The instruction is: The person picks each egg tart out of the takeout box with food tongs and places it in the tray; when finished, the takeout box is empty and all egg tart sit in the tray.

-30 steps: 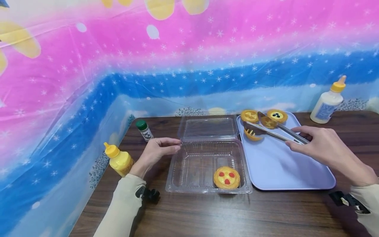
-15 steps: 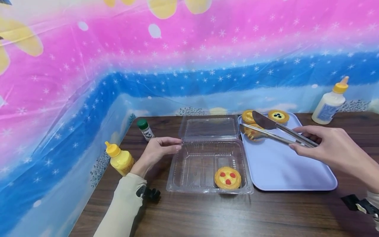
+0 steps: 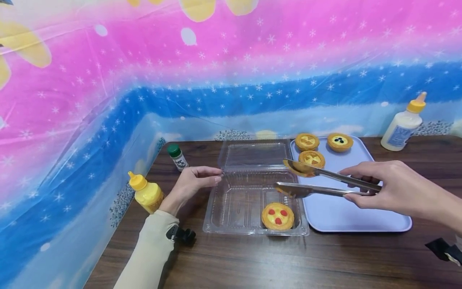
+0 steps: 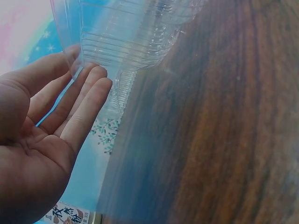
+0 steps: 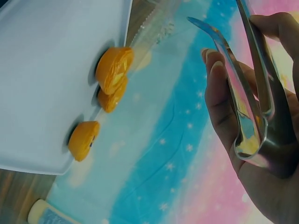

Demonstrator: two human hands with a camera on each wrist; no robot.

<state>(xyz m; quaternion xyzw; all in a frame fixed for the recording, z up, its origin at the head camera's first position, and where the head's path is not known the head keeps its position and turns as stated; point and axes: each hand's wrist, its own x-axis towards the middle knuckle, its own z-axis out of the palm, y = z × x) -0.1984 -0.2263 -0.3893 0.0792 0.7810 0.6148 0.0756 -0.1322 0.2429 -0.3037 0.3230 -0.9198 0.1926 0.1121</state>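
My left hand point(image 3: 189, 185) pinches the left corner of a clear plastic clamshell container point(image 3: 234, 232), near its hinge. In the left wrist view, the fingers point(image 4: 77, 112) meet the container's edge point(image 4: 112, 49). The lid is folded back, and a tart with red dots point(image 3: 278, 216) lies inside at the near right. My right hand point(image 3: 388, 186) grips metal tongs point(image 3: 339, 176), spread apart above the container's right edge and the lilac tray point(image 3: 357, 226). Nothing shows between their tips. Several tarts sit at the tray's far end, including a lattice-topped one point(image 3: 312, 159) and one with dark berries point(image 3: 339, 142).
A yellow squeeze bottle point(image 3: 146, 192) and a green-capped shaker point(image 3: 177, 157) stand left of the container. A white bottle with a yellow cap point(image 3: 402, 127) stands at the far right. A patterned cloth point(image 3: 231, 80) hangs behind the wooden table point(image 3: 231, 261).
The tongs have left the lattice tart, spread wider and moved left and nearer. That tart went from tilted to flat on the tray. My left hand has stayed put.
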